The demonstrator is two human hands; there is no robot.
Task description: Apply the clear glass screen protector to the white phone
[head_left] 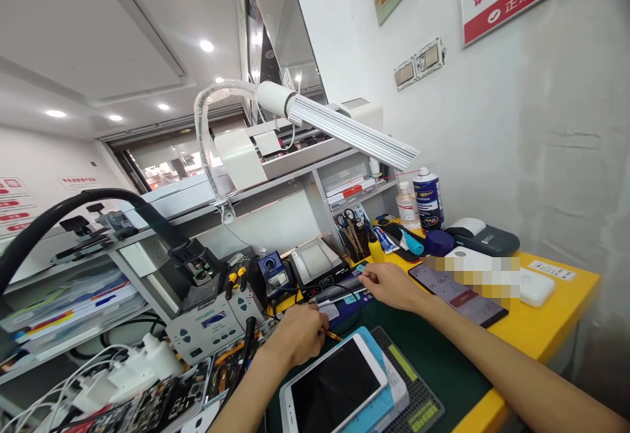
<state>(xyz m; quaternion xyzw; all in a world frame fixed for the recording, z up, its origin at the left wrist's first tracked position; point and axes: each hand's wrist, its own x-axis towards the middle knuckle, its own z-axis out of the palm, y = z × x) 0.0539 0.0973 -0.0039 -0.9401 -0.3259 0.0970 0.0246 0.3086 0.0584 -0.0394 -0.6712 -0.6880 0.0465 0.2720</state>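
Slim orange rod just beyond white-framed, black-screened phone | left hand beside rod: fingers curled, grip unclear | right hand farther beyond phone: fingers pinched together, contents hidden | best keep rod tip off phone glass

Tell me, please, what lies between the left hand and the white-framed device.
In the head view, a slim orange rod and some dark green mat show there.

Left hand and right hand half-curled
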